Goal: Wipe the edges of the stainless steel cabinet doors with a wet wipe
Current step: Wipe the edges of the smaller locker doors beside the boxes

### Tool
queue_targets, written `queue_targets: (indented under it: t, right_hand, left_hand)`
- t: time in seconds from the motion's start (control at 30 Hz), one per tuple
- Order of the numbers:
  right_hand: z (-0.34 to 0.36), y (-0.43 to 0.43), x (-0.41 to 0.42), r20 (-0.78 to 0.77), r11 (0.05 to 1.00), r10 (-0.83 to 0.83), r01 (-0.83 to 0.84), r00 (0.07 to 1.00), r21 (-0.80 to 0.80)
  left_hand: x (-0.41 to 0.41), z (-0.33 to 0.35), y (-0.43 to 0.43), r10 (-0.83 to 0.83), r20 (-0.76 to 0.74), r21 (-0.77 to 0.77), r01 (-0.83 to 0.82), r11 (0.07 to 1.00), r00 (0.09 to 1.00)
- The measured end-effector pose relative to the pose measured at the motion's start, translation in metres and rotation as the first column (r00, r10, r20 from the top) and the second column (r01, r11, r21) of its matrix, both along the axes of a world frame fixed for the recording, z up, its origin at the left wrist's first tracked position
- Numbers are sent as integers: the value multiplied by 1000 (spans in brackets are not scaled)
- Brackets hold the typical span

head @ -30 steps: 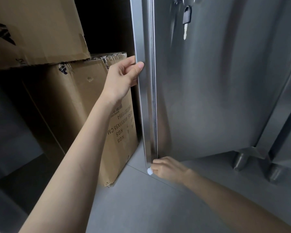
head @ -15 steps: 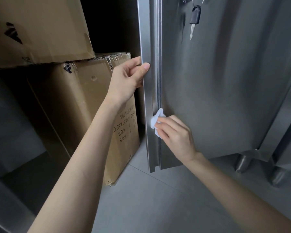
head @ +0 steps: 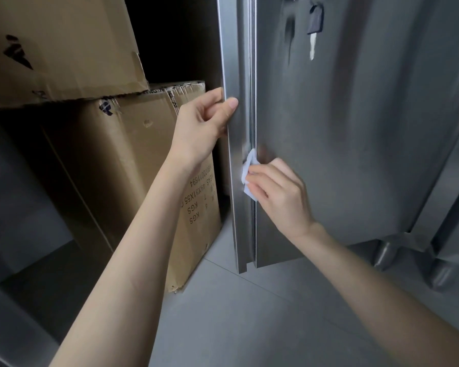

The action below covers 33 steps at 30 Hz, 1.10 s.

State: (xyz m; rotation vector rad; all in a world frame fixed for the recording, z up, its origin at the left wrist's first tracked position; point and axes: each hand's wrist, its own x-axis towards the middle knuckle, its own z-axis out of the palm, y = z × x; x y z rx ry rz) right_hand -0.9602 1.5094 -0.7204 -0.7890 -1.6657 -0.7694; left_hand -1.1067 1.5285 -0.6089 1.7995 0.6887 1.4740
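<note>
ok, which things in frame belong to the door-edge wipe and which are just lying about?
In the job: wet wipe, pinched in the right hand and pressed on the door's edge; cabinet door; left hand, gripping that door's edge.
Lying about: upper cardboard box; lower cardboard box; key hanging on the door front; cabinet feet.

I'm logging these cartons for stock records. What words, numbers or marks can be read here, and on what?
"KGS", twice, upside down on the lower cardboard box.
"38X31X55 C", upside down on that box; the rest is hidden.
A number ending "1694", same box; leading digits blurred.
Black logo marks on the upper cardboard box and the lower one: no legible letters.
</note>
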Motion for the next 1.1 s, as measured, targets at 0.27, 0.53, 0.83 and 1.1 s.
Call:
queue_targets:
  t: [0.27,0.53,0.83,1.1]
  right_hand:
    - [-80,-4,-2,147,975,-21,52,989,-216]
    - [-48,-2,4,262,973,-53,109,964,-205]
    - [-109,-13,1,275,948,-121,194,954,-254]
    - [-126,-19,0,435,893,-76,256,897,-371]
  left_hand:
    - [4,1,3,42,36,-19,-42,999,998]
    - [2,1,9,49,-23,12,-48,999,999]
    - [5,-2,5,98,-12,47,-98,994,995]
    - [5,0,4,103,1,8,-103,995,995]
